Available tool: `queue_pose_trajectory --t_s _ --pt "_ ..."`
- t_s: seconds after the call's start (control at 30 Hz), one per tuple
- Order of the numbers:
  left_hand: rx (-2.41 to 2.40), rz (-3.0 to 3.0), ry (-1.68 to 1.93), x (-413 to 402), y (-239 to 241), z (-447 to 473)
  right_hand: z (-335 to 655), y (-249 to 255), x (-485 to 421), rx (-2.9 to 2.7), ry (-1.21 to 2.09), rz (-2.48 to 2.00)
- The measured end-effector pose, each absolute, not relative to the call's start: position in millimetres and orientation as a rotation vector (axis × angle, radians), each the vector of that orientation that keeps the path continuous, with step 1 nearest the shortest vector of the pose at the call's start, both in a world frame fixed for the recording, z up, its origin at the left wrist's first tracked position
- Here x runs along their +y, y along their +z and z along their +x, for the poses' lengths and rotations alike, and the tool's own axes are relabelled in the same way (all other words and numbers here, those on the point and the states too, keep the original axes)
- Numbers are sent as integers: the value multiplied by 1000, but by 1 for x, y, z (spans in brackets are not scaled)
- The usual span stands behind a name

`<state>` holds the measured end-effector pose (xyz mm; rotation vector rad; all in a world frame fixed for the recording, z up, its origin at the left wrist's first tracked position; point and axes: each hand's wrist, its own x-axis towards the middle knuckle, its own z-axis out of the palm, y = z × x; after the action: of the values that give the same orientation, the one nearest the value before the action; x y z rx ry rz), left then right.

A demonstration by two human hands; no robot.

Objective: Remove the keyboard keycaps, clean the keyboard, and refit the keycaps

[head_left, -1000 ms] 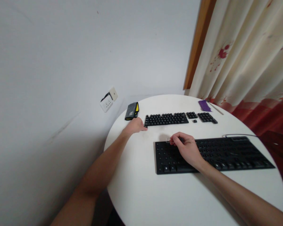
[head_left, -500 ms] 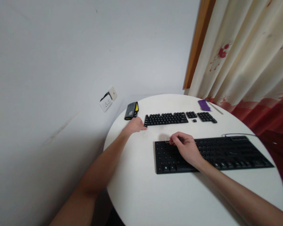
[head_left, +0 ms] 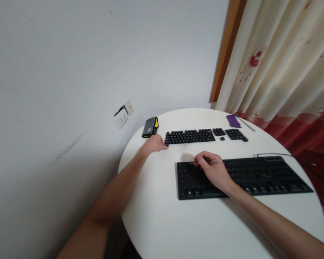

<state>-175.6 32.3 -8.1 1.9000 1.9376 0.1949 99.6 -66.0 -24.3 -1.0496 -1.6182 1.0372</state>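
Note:
My left hand point(head_left: 154, 143) is closed, its fingertips at a black keycap point(head_left: 166, 145) on the near left corner of the laid-out keycaps point(head_left: 190, 136). Over the upper left part of a black keyboard point(head_left: 259, 176), my right hand point(head_left: 212, 167) is closed in a pinch. From its fingertips a thin wire keycap puller point(head_left: 191, 163) sticks out to the left; its handle is mostly hidden in the fingers. On the keyboard's left part many keys are off, with the small key posts showing. Some keys stay along its front row.
A grey and yellow folded pouch point(head_left: 150, 127) lies behind my left hand. One loose keycap point(head_left: 222, 138) lies near the number-pad caps point(head_left: 235, 134). A purple cloth point(head_left: 233, 121) and a thin stick point(head_left: 247, 124) lie at the back right. A cable point(head_left: 275, 154) leaves the keyboard. The wall borders the left.
Both hands stay almost in place. The wire tip at my right hand sits slightly lower against the keyboard's top edge. The view has shifted very little.

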Motion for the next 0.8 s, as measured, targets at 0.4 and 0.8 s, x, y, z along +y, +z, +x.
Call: queue_pose_trajectory --t_s 0.4,0.8 --pt "1987 2017 99 30 -2 -178 97 -7 -88 -1664 1558 -1046" --pt "1015 2360 256 -6 10 -122 100 -4 -103 -1964 1558 -1189"
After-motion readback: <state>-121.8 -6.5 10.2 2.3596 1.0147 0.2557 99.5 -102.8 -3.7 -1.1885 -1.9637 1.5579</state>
